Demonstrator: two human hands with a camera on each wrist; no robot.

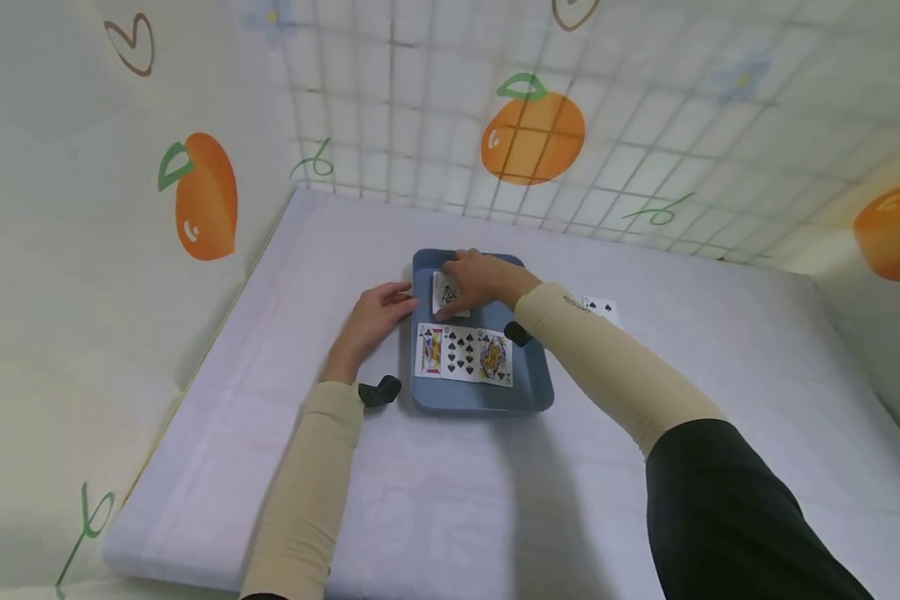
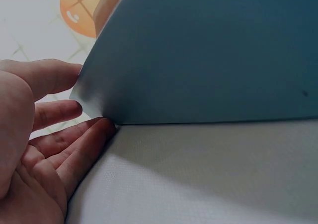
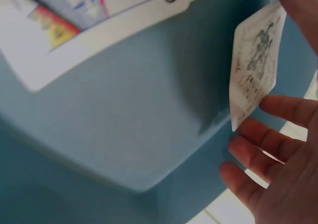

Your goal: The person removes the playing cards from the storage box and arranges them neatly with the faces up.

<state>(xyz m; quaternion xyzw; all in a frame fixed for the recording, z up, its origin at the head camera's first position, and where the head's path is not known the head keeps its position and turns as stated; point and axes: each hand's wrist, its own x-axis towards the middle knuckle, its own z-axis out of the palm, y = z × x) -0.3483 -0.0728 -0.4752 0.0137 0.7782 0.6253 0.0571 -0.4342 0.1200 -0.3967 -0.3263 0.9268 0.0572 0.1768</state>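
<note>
Playing card (image 3: 256, 62), apparently a joker: tilted at eleven o'clock in blue tray (image 1: 531, 379), its edges pinched by right hand (image 1: 486, 280). Left hand (image 1: 374, 317) lay spread, touching tray's ten-o'clock side. Step, as judged: placement; next move called for laying it flat.

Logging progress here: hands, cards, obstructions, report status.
Right hand holding a tilted card at the tray. Left hand touching tray's side. Three other cards inside. Right sleeve partly hiding an outside card.

You wear beige sleeves (image 1: 311, 483), dark lettering (image 1: 576, 306) near the right cuff (image 1: 534, 307), a black upper sleeve (image 1: 727, 508) and black wrist cameras (image 1: 379, 391).
</note>
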